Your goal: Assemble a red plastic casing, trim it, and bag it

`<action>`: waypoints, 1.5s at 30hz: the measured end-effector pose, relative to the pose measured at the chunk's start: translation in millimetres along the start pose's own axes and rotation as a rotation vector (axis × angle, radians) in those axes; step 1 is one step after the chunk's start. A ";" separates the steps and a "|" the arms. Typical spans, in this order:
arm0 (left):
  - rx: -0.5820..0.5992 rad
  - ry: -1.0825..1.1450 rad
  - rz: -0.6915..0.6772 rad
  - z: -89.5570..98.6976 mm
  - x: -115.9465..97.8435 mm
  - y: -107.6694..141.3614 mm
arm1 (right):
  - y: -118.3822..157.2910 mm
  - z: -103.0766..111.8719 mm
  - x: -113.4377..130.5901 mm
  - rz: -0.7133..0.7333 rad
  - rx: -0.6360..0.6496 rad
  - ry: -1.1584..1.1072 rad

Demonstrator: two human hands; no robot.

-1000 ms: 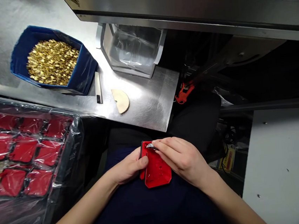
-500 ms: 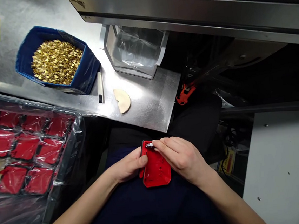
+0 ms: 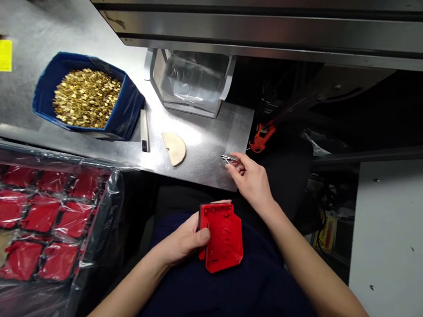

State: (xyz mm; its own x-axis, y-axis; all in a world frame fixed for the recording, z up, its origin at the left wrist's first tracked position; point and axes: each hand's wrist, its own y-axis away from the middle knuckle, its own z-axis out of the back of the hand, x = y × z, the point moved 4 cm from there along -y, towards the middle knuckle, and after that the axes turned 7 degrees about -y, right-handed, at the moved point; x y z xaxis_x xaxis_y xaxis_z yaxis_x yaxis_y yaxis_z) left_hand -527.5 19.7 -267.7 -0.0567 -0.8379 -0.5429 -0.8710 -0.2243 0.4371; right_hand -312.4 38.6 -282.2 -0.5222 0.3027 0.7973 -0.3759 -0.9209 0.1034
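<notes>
My left hand [image 3: 189, 238] is closed on a red plastic housing [image 3: 225, 244] with dark edging, held above my lap with its hollow inside facing up. The thumb presses on its left side wall, and the fingers are hidden underneath. Past the housing's upper right, at the corner of the metal table [image 3: 213, 176], my right hand [image 3: 253, 179] pinches a small silver tool that looks like a nail clipper [image 3: 228, 158]. Its jaw end points left, and part of it is hidden by the fingers. A pale half-round piece [image 3: 175, 148] lies on the table to its left.
A blue bin [image 3: 132, 109] of small brass-coloured parts stands on the table beside a white-handled utility knife [image 3: 144, 130]. Behind them is a grey bin [image 3: 192, 109] with clear plastic bags. A plastic-lined crate [image 3: 113, 193] at left holds red housings. Orange-handled pliers [image 3: 262, 137] hang by the table corner.
My right hand has moved up and away from the housing, carrying the nail clipper to the table corner. My left hand still holds the housing. The view has shifted slightly.
</notes>
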 end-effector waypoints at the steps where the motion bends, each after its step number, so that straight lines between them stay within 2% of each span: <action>1: -0.001 -0.007 -0.002 -0.1 -0.8 0.8 | -7.1 -5.8 -1.2 0.014 0.003 0.024; 7: -0.003 -0.053 -0.025 1.9 -3.1 2.3 | -40.3 -27.4 -1.7 0.092 -0.011 0.170; 11: -0.016 -0.066 -0.084 1.8 -7.2 2.8 | -45.7 -26.4 -4.2 0.082 0.014 0.215; 13: -0.104 -0.097 -0.127 2.5 -12.8 3.5 | -37.1 -16.0 0.4 0.045 0.016 0.144; 16: -0.296 -0.258 -0.172 2.9 -24.5 3.5 | -6.5 5.0 17.2 -0.035 0.080 -0.107; 19: -0.503 -0.585 -0.169 2.2 -34.8 0.5 | 35.4 16.6 41.1 -0.092 0.289 -0.385; 22: -0.635 -0.858 -0.184 -0.9 -39.7 -5.0 | 67.9 16.4 58.6 -0.146 0.472 -0.556; 27: -0.625 -1.053 -0.249 -11.0 -39.7 -12.9 | 75.4 12.8 63.1 -0.176 0.420 -0.492; 31: -0.600 -1.099 -0.285 -16.5 -41.7 -12.0 | 73.1 12.5 64.2 -0.153 0.400 -0.540; 34: -0.553 -1.076 -0.312 -17.8 -43.4 -8.0 | 74.5 14.6 57.9 -0.187 0.369 -0.653; 36: -0.519 -0.983 -0.308 -16.0 -44.1 -4.4 | 75.3 17.3 46.4 -0.273 0.307 -0.790; 40: -0.482 -0.611 -0.245 -9.2 -45.1 -1.8 | 78.0 19.7 20.7 -0.482 0.229 -1.063; 45: -0.343 -0.076 -0.132 -13.1 -41.7 -15.0 | 84.9 11.4 13.9 -0.648 0.288 -1.274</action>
State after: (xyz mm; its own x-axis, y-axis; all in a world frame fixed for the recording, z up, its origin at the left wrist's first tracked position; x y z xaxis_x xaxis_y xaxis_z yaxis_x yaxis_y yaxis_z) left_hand -505.7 51.6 -242.2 -0.0024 -0.7540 -0.6569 -0.6599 -0.4923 0.5676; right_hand -342.9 -38.1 -255.6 0.7521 0.3979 0.5254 -0.0336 -0.7730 0.6335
